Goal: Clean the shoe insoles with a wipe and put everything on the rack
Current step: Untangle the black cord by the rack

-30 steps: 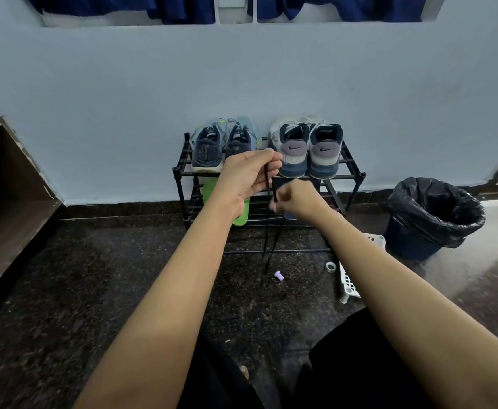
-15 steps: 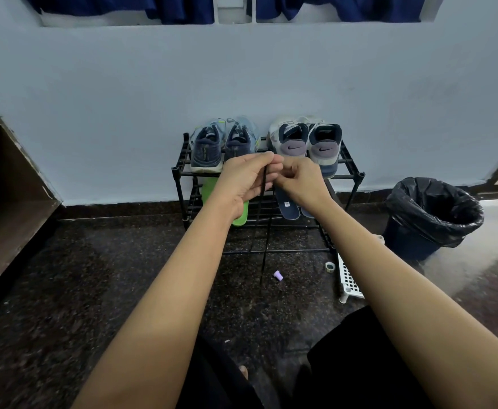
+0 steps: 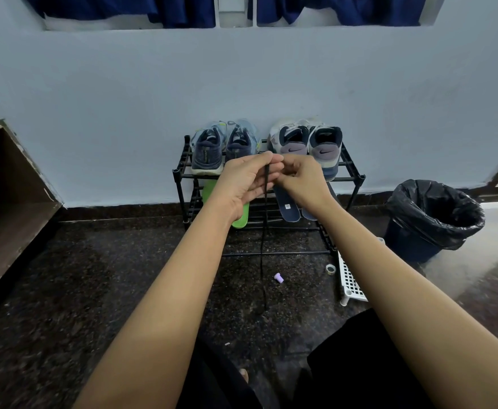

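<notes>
Nearest, the left hand (image 3: 241, 184) and right hand (image 3: 303, 181) pinched a black shoelace (image 3: 264, 246) in their fingers. Beyond, the green insole (image 3: 240, 219) and blue insoles (image 3: 287, 206) already lay on the rack (image 3: 357, 177), seemingly leaving only the lace.

Off to the right there's a dark blue bin (image 3: 410, 246) lined with a black bag (image 3: 436, 214), standing on the dark speckled floor (image 3: 79, 276). Near it sits a white lattice basket (image 3: 349, 278), with a little tape roll (image 3: 330, 269) just beside it and a small purple cap-looking thing (image 3: 279, 277) further left. Brown wooden shelf unit (image 3: 8, 208) on the left, pale blue wall (image 3: 241, 78) behind, navy curtains (image 3: 182, 10) up top.
</notes>
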Demonstrator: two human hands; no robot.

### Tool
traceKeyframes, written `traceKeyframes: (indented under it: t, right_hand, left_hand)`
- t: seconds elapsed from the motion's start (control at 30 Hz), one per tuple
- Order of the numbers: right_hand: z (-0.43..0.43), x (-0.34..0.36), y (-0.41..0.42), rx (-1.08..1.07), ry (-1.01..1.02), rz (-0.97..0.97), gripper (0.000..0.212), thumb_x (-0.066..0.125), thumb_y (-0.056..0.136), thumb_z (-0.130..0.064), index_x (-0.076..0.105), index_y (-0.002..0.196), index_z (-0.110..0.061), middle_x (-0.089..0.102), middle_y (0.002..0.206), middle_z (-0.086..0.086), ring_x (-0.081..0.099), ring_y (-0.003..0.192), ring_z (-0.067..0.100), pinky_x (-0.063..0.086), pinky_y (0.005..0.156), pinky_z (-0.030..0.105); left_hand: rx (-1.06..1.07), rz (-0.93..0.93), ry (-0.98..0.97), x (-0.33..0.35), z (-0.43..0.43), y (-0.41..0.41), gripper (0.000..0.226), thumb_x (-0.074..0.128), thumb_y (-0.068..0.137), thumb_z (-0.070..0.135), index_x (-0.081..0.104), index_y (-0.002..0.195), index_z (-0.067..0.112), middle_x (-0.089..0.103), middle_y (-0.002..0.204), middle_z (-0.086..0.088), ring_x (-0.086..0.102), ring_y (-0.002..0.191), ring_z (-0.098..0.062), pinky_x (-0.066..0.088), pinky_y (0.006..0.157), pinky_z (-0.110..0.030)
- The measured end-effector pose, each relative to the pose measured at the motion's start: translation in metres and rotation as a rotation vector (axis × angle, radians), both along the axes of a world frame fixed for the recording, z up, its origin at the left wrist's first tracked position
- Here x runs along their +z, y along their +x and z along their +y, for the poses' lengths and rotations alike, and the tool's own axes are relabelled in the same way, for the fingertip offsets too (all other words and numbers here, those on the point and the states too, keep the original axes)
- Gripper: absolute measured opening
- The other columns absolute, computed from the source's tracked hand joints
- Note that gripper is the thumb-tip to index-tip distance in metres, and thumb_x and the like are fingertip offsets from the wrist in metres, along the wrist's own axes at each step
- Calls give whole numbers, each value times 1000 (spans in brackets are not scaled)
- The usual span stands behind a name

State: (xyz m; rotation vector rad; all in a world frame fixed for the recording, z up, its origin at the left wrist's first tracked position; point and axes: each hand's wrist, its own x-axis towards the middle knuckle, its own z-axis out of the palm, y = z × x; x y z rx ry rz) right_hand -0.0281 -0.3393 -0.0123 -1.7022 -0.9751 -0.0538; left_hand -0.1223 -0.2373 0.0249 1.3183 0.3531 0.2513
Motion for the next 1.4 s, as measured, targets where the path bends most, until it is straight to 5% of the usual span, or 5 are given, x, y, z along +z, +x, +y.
traceKeyframes:
  t: [0.3, 0.57, 0.93, 1.23, 1.4]
  right_hand:
    - [-4, -27, 19, -223, -585, 24, 10, 69, 76, -12, 67, 75, -2, 68, 75, 12, 53, 66, 12, 41, 60, 23]
    - [-3, 1, -1, 126, 10, 111, 36, 56, 76, 8, 65, 85, -25, 68, 72, -12, 58, 70, 0, 46, 65, 16]
    - [-3, -20, 13, -109, -480, 164, 9, 75, 72, -9, 68, 72, -4, 59, 63, -2, 47, 58, 4, 37, 53, 11]
    - [1, -5, -3, 68, -174, 235, 29, 63, 75, 6, 61, 64, -21, 62, 56, -13, 51, 54, -4, 42, 57, 14]
    - [0, -10, 3, 117, -360, 305, 6, 71, 73, -7, 70, 68, -9, 72, 84, 17, 67, 87, 32, 53, 84, 38]
  left_hand:
    - [1, 4, -1, 0, -2, -2, 15, 61, 96, 21, 74, 90, 15, 76, 80, 2, 70, 72, -5, 57, 68, -19]
    - [-3, 7, -6, 0, 1, -1, 16, 60, 96, 22, 73, 91, 16, 75, 78, 4, 70, 72, -4, 57, 72, -19]
    - [3, -14, -5, -3, 2, 0, 16, 59, 97, 21, 72, 93, 14, 75, 79, 3, 70, 72, -5, 58, 76, -22]
    - [5, -69, -57, -4, 5, 2, 16, 57, 98, 13, 70, 92, 7, 74, 80, -5, 71, 73, -12, 60, 76, -28]
    - [92, -163, -39, -5, 4, 4, 17, 54, 99, 9, 68, 94, 3, 71, 87, -9, 71, 81, -15, 59, 81, -29]
